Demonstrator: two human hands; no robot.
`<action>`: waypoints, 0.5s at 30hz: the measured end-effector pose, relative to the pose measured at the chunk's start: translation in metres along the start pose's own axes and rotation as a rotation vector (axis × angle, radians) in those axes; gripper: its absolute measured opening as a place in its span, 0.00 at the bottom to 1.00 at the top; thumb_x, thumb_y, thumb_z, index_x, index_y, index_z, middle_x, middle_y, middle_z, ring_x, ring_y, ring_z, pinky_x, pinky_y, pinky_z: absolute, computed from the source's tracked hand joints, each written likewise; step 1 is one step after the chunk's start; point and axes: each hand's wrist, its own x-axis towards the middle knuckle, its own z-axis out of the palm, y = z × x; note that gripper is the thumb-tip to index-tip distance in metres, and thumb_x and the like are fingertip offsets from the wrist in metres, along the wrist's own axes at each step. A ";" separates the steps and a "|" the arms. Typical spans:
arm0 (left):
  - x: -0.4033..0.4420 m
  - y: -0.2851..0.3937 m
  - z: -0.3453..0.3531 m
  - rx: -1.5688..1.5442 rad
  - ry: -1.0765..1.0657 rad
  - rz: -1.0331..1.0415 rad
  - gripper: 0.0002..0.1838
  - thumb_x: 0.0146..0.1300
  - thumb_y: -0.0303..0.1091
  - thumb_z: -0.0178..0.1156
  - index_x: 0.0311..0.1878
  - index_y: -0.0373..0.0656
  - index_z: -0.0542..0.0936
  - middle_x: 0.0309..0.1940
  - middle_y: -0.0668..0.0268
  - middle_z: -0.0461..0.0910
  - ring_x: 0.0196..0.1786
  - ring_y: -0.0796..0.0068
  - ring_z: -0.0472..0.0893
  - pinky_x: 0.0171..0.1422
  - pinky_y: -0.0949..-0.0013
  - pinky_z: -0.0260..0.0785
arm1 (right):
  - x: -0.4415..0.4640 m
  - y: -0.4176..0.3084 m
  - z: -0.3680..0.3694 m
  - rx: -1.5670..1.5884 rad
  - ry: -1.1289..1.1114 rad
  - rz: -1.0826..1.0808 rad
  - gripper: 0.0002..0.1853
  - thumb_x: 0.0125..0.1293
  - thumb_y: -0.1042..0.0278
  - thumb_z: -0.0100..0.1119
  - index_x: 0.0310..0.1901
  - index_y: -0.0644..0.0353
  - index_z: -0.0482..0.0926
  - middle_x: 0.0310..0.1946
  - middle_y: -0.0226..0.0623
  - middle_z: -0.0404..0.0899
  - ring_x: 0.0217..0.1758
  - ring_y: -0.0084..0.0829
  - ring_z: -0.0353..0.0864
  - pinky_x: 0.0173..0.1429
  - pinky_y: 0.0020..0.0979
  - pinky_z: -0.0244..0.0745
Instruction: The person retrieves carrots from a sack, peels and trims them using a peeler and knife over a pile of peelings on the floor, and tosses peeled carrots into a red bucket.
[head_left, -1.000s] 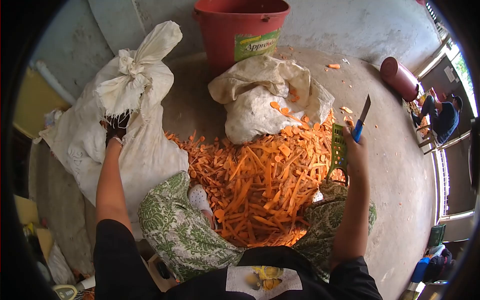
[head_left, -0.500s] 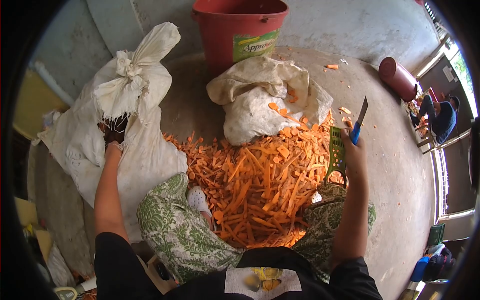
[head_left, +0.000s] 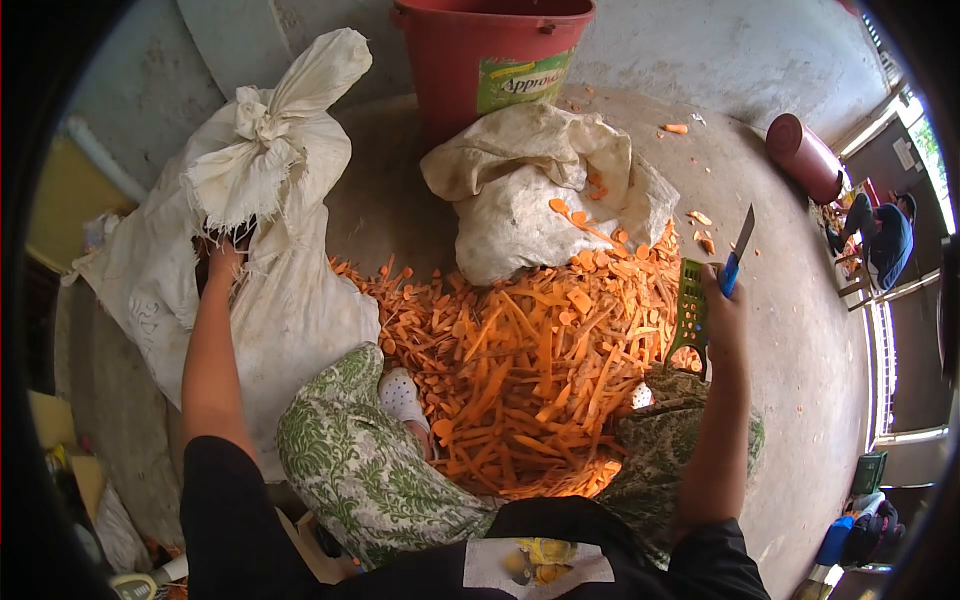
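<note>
My left hand (head_left: 224, 258) reaches through an opening in the side of a tied white woven sack (head_left: 290, 300); its fingers are hidden inside. My right hand (head_left: 726, 312) is wrapped round the blue handle of a knife (head_left: 742, 240), its blade pointing up and away from me. Just left of that hand is a green perforated plastic piece (head_left: 690, 300); whether the hand touches it I cannot tell. Between my legs lies a large heap of orange peels and cut ends (head_left: 540, 370), which look like carrot. A second, crumpled white sack (head_left: 510, 225) lies at the heap's far side.
A red bucket (head_left: 440, 80) with a green label stands behind the crumpled sack. Another red container (head_left: 803, 160) lies on its side by the wall. Loose orange scraps (head_left: 706, 243) dot the concrete floor. A seated person (head_left: 886, 243) is at the far right.
My left hand has gone further into the sack opening. My right hand still grips the knife, its blade tilted slightly more to the right. The whole view has shifted a little.
</note>
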 end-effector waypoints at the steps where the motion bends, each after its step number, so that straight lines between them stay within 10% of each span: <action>1: 0.013 -0.007 0.016 -0.142 -0.069 -0.072 0.23 0.59 0.44 0.48 0.52 0.37 0.69 0.46 0.41 0.71 0.49 0.48 0.72 0.51 0.55 0.66 | -0.002 0.001 -0.001 -0.001 0.003 0.005 0.07 0.63 0.63 0.53 0.32 0.57 0.75 0.19 0.18 0.67 0.20 0.10 0.62 0.23 0.17 0.56; 3: 0.029 -0.021 0.050 -0.131 -0.092 -0.161 0.22 0.61 0.42 0.44 0.53 0.37 0.68 0.49 0.43 0.70 0.50 0.49 0.72 0.51 0.57 0.67 | -0.004 -0.002 -0.005 -0.062 -0.001 0.055 0.12 0.62 0.61 0.53 0.34 0.64 0.76 0.19 0.20 0.67 0.23 0.13 0.62 0.27 0.20 0.58; 5: 0.049 -0.035 0.077 0.099 0.197 0.214 0.28 0.56 0.40 0.51 0.59 0.37 0.63 0.46 0.44 0.72 0.45 0.45 0.74 0.49 0.55 0.67 | 0.000 0.005 -0.004 -0.057 0.010 0.053 0.12 0.63 0.62 0.52 0.34 0.63 0.76 0.18 0.19 0.66 0.22 0.13 0.61 0.26 0.20 0.57; 15: 0.063 0.001 0.078 0.266 -0.052 0.047 0.24 0.59 0.40 0.47 0.56 0.40 0.66 0.49 0.47 0.71 0.49 0.47 0.72 0.53 0.54 0.64 | 0.009 0.009 0.008 -0.272 0.010 -0.052 0.13 0.63 0.61 0.51 0.32 0.64 0.74 0.17 0.22 0.64 0.21 0.14 0.59 0.25 0.22 0.56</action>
